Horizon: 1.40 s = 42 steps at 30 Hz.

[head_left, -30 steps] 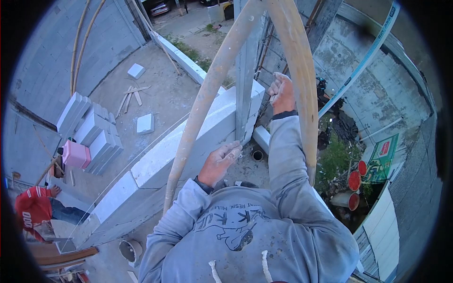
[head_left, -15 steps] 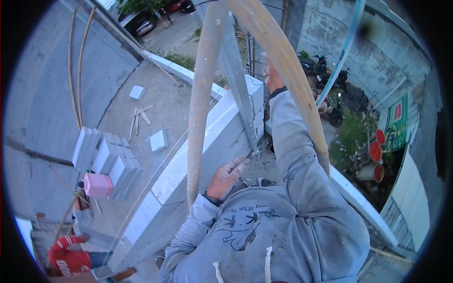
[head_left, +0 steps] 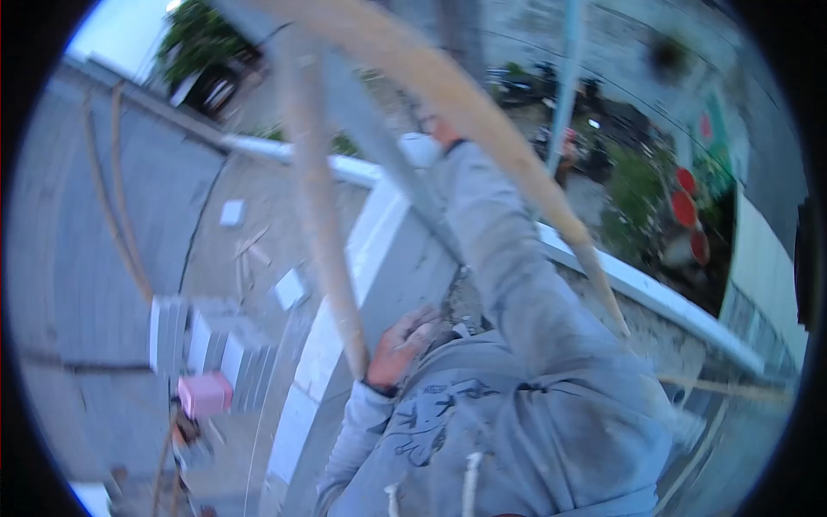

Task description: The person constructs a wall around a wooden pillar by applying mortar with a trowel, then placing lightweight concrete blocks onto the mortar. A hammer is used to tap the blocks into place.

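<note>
My left hand (head_left: 403, 349) is held in front of the grey hoodie (head_left: 482, 414), its fingers stretched out and nothing visible in them. The lower end of a bamboo pole (head_left: 317, 172) passes close to that wrist. My right arm reaches far forward, and my right hand (head_left: 444, 129) is by the end of a white block wall (head_left: 375, 233). Blur and distance hide its fingers and whatever they may touch. A thicker curved bamboo pole (head_left: 482, 103) crosses above the right arm. Between the poles runs a flat grey bar (head_left: 370, 121), slanting down toward the wall.
Stacked light blocks (head_left: 215, 340) and a pink jerrycan (head_left: 207, 395) stand at left, near a loose block (head_left: 291, 289) and wood scraps (head_left: 245, 254). A low white wall (head_left: 663, 297) runs along the right. Beyond are a pale blue pole (head_left: 568, 86), motorbikes and red round objects (head_left: 683, 208).
The view has swung and blurred. The poles now lean further left, and the person in red at lower left is out of sight. My left hand is slightly lower; my right arm stays extended.
</note>
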### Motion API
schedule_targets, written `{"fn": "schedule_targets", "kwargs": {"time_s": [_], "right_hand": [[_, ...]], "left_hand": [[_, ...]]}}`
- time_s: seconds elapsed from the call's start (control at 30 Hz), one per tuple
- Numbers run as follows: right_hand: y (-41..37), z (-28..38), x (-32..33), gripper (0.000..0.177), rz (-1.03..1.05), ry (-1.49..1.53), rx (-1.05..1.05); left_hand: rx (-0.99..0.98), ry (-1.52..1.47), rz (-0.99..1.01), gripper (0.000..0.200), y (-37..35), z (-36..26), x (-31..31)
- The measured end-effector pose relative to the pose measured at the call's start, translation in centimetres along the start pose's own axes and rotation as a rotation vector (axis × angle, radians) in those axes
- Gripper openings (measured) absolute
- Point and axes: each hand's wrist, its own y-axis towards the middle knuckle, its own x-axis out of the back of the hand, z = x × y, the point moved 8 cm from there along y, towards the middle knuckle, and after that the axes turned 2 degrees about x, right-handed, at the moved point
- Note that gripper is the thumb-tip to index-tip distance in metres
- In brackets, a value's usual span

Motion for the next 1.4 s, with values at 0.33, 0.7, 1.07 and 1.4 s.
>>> {"fn": "schedule_targets", "kwargs": {"time_s": [0.33,0.7,1.07,1.4], "right_hand": [[-4.9,7.0,-3.6,0.014,-0.489,-0.640,0.200],[-18.2,6.5,-12.1,0.020,-0.194,-0.338,-0.388],[-19.0,3.1,-14.7,0.013,-0.093,-0.392,-0.564],[-19.2,4.7,-15.0,0.015,-0.056,-0.337,-0.657]], "left_hand": [[0.027,-0.004,0.010,0.054,-0.2,0.7,-0.7],[0.024,0.162,0.097,0.046,-1.9,-3.5,-1.3],[-0.408,0.262,-0.492,0.033,-9.3,-20.9,8.6],[-0.364,0.535,-0.527,0.035,-2.1,-24.0,13.2]]}}
